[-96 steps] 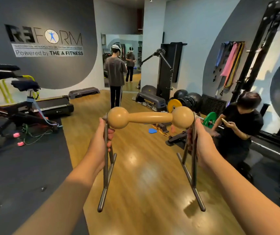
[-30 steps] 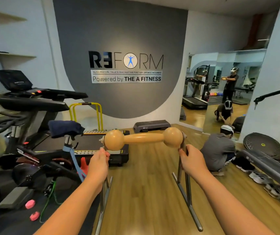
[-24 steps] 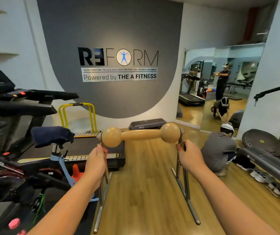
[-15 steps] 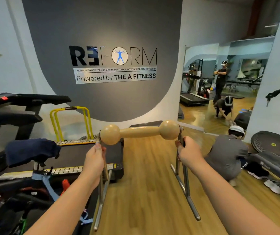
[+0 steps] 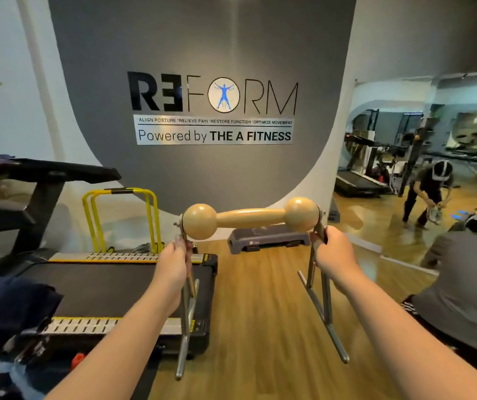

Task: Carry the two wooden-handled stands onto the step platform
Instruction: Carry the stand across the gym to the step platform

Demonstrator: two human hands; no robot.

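I carry one wooden-handled stand [image 5: 250, 217] in the air in front of me: a pale wooden bar with a ball at each end, on grey metal legs. My left hand [image 5: 173, 265] grips its left leg just under the ball. My right hand [image 5: 336, 255] grips the right leg the same way. The grey step platform [image 5: 269, 241] lies on the wooden floor against the far wall, straight ahead and partly hidden behind the handle. I see no second stand.
A black treadmill [image 5: 110, 287] lies close on my left, with yellow rails [image 5: 121, 217] behind it. A crouching person in a grey shirt [image 5: 468, 284] is close on my right. A wall mirror [image 5: 433, 168] is at the right, and wooden floor [image 5: 260, 313] runs ahead.
I have moved forward along the floor with the stand; the wall sign, treadmill and step platform are nearer. My grip on both legs is unchanged.
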